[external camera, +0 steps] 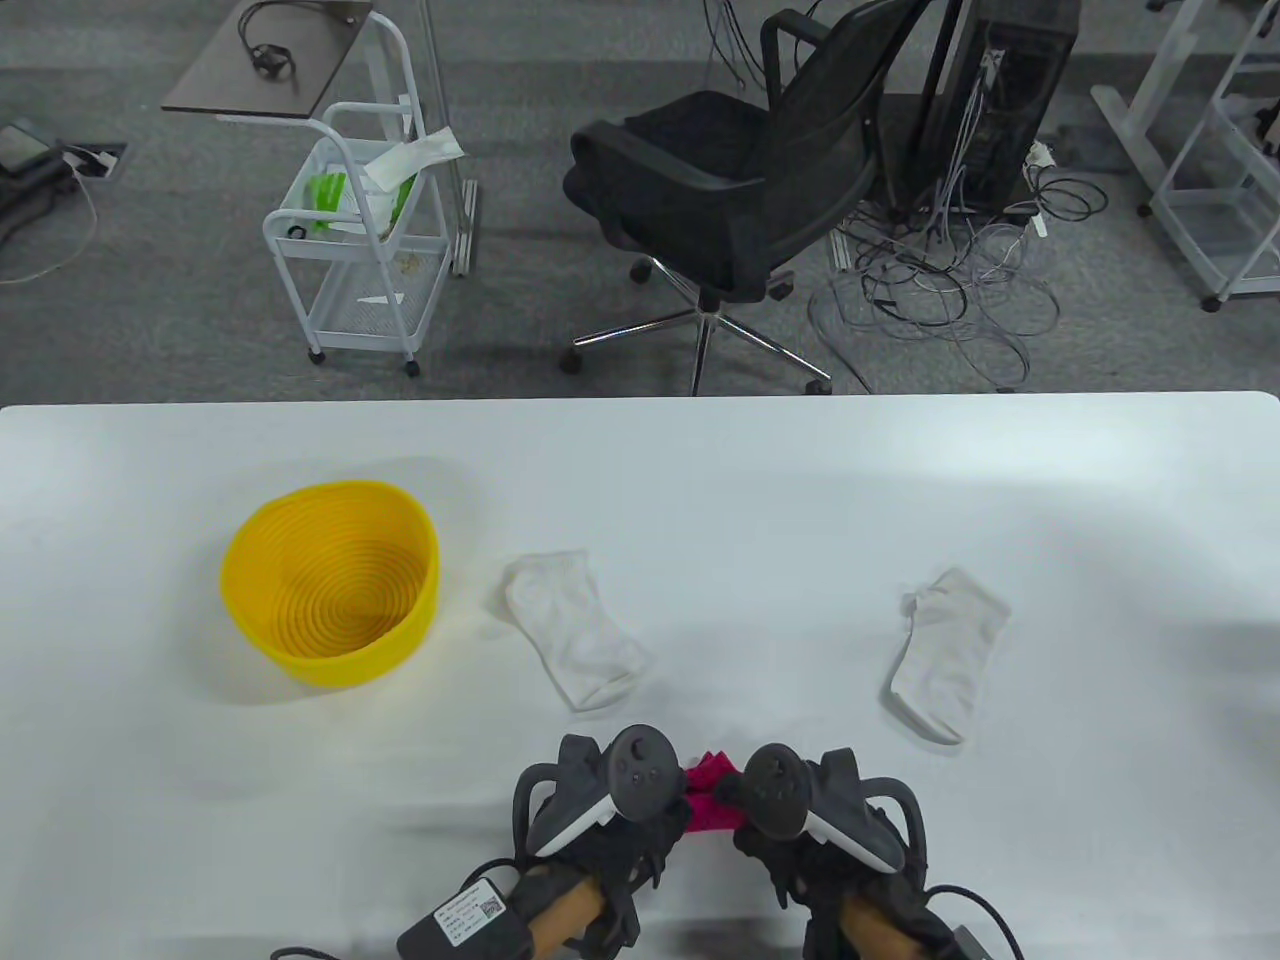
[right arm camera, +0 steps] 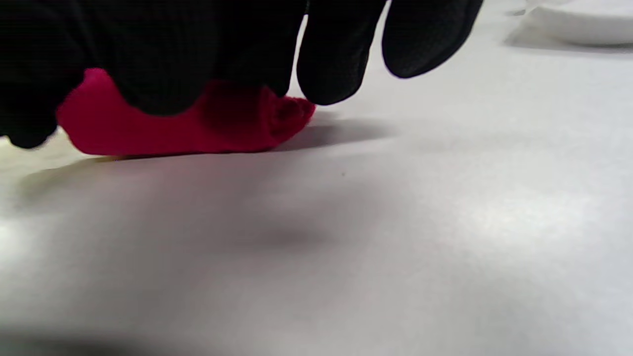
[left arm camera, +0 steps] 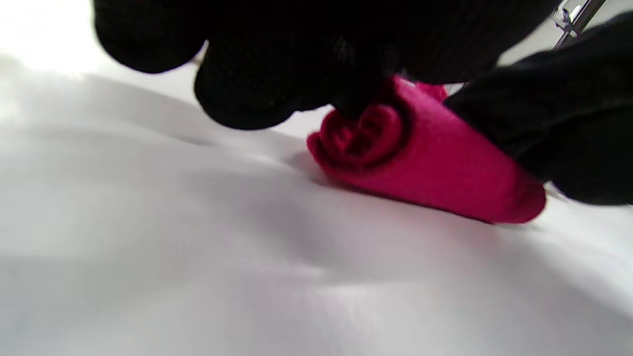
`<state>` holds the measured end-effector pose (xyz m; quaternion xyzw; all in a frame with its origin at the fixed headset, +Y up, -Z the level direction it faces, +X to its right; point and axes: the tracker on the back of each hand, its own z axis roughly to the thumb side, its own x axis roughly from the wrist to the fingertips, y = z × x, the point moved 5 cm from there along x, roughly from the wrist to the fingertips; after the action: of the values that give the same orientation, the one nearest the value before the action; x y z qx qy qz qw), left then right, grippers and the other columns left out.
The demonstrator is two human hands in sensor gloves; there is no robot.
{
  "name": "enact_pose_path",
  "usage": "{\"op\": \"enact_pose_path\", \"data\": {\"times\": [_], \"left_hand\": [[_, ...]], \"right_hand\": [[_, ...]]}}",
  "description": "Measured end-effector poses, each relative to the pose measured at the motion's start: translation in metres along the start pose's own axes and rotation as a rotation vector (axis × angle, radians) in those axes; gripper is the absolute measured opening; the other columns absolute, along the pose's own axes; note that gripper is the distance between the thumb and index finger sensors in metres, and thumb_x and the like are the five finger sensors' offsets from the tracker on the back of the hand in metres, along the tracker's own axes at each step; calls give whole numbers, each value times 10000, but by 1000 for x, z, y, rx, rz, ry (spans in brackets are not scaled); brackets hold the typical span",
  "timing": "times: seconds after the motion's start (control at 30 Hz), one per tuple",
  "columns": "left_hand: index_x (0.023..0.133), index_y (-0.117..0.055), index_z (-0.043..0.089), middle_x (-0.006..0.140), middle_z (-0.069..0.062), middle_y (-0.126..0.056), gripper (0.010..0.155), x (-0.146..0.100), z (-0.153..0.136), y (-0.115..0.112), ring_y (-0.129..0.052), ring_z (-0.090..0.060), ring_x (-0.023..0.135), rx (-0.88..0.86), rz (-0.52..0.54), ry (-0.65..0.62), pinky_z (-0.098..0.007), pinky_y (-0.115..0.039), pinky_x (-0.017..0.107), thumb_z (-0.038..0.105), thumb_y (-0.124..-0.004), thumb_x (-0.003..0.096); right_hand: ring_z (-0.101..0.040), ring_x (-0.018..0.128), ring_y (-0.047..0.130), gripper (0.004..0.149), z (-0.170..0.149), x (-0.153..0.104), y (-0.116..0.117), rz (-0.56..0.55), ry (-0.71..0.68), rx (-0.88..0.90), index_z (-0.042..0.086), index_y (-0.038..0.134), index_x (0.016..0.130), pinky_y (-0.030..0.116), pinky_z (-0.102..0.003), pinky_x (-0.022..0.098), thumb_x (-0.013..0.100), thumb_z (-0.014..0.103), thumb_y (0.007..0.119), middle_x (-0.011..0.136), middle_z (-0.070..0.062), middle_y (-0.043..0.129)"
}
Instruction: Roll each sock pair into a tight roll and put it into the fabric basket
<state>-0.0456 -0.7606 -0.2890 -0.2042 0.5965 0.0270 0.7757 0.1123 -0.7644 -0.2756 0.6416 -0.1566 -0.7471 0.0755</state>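
I hold the pink roll [external camera: 712, 800] on the table at the near edge, left hand [external camera: 600, 810] and right hand [external camera: 810, 815] both gripping it, its axis running hand to hand. The basket [external camera: 330, 598] lies far left, nearer my left hand.

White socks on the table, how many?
2. One white sock lies right of the yellow basket; the other white sock lies further right. Both hands work a pink sock roll at the near edge; anything under them is hidden.
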Motion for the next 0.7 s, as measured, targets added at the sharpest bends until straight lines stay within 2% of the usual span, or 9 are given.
{"op": "enact_pose_path", "data": {"times": [0.07, 0.2, 0.33, 0.43, 0.57, 0.7], "left_hand": [[902, -786, 271, 815, -16, -853, 570, -1, 2, 0, -928, -212, 602, -3, 0, -18, -442, -743, 503, 491, -771, 376], [962, -711, 290, 918, -39, -763, 639, -2, 3, -8, -869, -237, 707, 42, -116, 1, -460, -695, 566, 517, -787, 370], [981, -663, 305, 941, -35, -732, 670, 0, 1, -15, -846, -238, 730, 57, -138, -16, -461, -681, 579, 517, -804, 362], [981, -659, 313, 943, -34, -718, 670, 3, -1, -23, -823, -229, 729, 83, -149, -8, -455, -666, 588, 513, -811, 359], [937, -736, 275, 901, -29, -767, 623, 0, 7, -22, -840, -239, 707, 130, -101, -26, -461, -670, 581, 496, -808, 359], [886, -814, 240, 845, -45, -830, 560, 1, 8, -22, -870, -254, 676, 92, -143, -32, -474, -681, 568, 472, -786, 377]], "right_hand": [[-196, 953, 774, 577, 0, 2, 2, -6, 10, -10, 414, 673, 937, 667, -522, 681, 388, 465, 843, 1027, 133, 715], [-196, 955, 768, 596, -3, 5, 6, -16, 40, -6, 412, 647, 950, 666, -521, 681, 389, 455, 845, 1041, 123, 690], [-180, 938, 789, 561, -3, 6, 5, -45, 52, -4, 419, 667, 936, 672, -511, 680, 400, 446, 826, 1021, 127, 717], [-173, 927, 800, 533, -3, 6, 4, -44, 36, 11, 409, 676, 933, 669, -512, 684, 415, 425, 804, 1009, 126, 735], [-161, 910, 817, 494, -4, 5, 3, -34, 22, 47, 412, 703, 916, 666, -511, 687, 428, 401, 780, 978, 123, 779], [-154, 891, 836, 476, -4, 5, 2, -16, 11, 69, 413, 715, 907, 668, -511, 686, 434, 397, 759, 956, 119, 810]]}}
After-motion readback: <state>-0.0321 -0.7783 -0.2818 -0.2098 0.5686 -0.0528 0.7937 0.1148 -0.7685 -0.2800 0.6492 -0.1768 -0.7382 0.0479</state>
